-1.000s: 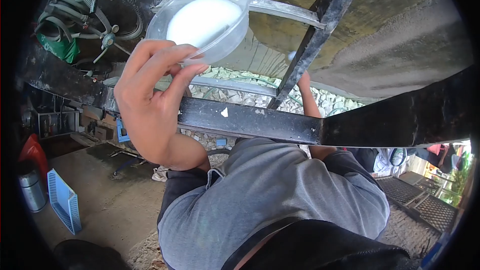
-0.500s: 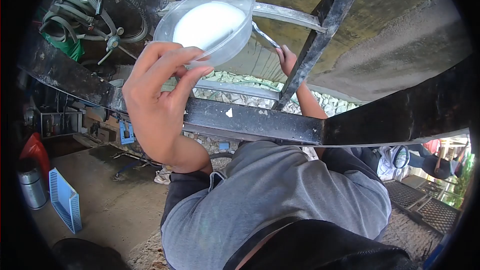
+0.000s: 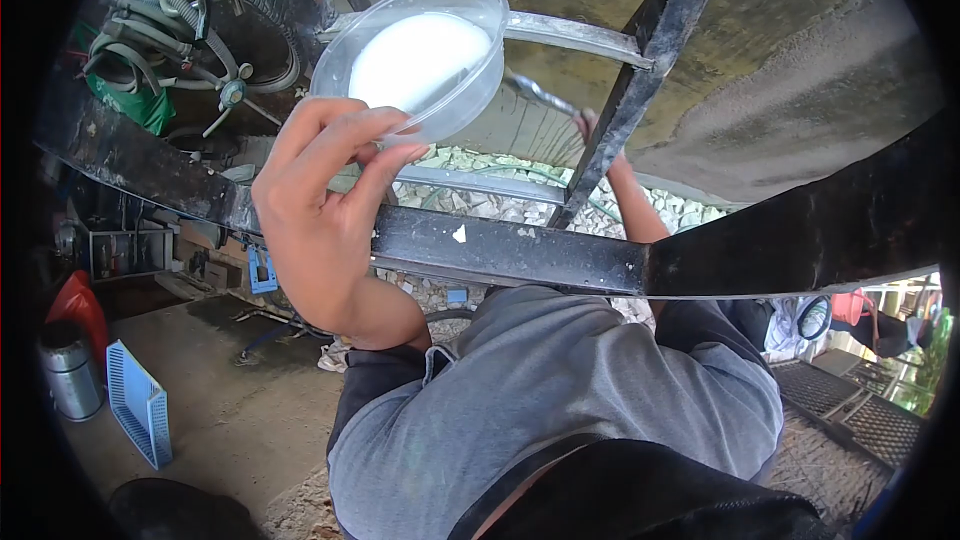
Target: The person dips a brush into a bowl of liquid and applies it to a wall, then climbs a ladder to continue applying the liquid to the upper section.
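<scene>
Stained brown-grey wall (image 3: 800, 60): your right hand (image 3: 587, 124), partly hidden, grips a blurred slender tool (image 3: 545, 95); your left hand (image 3: 325, 205) pinches, at eleven o'clock, a clear round plastic bowl (image 3: 472, 100), white inside.

A: What's the left hand (image 3: 325, 205) doing?
B: Left of centre, it pinches the rim of a clear plastic bowl (image 3: 475, 105) with white liquid (image 3: 420, 55) inside.
A: And the right hand (image 3: 587, 123)?
B: Right of the bowl, partly behind a sloping dark bar (image 3: 665, 30), gripping a slim tool (image 3: 548, 96); its far end is blurred.
A: Behind that?
B: A stained wall (image 3: 780, 60) fills the upper right, with pale stones (image 3: 480, 204) near the centre.
A: Lower left?
B: A blue basket (image 3: 140, 405) beside a metal flask (image 3: 73, 380).
</scene>
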Action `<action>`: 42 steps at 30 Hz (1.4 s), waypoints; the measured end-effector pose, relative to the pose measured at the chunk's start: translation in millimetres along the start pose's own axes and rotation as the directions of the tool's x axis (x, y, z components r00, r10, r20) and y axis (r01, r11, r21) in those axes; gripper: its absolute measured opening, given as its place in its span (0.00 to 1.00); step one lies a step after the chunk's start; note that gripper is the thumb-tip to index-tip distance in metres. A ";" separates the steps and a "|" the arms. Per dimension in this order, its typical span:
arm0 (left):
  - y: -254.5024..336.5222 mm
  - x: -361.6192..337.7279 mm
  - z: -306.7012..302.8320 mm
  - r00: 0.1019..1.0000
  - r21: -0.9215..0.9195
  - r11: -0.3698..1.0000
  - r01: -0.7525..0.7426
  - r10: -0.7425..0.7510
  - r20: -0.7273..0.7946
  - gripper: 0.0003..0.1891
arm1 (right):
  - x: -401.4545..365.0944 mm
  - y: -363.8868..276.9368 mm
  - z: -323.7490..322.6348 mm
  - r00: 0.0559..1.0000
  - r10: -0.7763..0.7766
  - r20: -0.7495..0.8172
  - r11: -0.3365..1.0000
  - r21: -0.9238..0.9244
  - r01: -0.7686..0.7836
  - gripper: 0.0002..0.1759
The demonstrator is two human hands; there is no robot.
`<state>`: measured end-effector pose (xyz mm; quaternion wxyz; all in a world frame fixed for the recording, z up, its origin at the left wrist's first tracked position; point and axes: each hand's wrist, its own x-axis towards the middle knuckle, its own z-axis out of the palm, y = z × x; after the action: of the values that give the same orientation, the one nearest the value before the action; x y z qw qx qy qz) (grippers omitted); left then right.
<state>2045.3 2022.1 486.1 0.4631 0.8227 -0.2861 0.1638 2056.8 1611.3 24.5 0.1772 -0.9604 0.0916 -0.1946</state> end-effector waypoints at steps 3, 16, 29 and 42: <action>0.5 0.0 0.8 1.000 0.006 1.000 0.020 -0.020 0.003 0.15 | 51.1 -39.4 -71.2 0.977 0.113 0.178 0.991 -0.086 -0.099 0.25; -1.2 -0.3 0.2 1.000 -0.022 1.000 0.004 -0.004 0.008 0.16 | 6.2 1.0 -37.1 0.998 -0.014 0.068 0.993 -0.117 0.021 0.19; -2.5 0.8 -0.1 0.999 -0.012 1.000 -0.003 0.003 0.046 0.16 | 54.1 -67.7 -90.1 0.931 -0.236 -0.279 0.953 0.123 0.279 0.17; 0.7 0.6 -4.5 0.997 0.022 1.000 0.009 -0.011 0.078 0.17 | 96.5 -89.2 -95.8 0.968 -0.104 -0.230 0.938 0.301 0.173 0.17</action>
<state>2045.4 2025.5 489.2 0.4434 0.8349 -0.2981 0.1323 2115.0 1640.5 173.5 0.3051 -0.8971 0.0091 -0.3194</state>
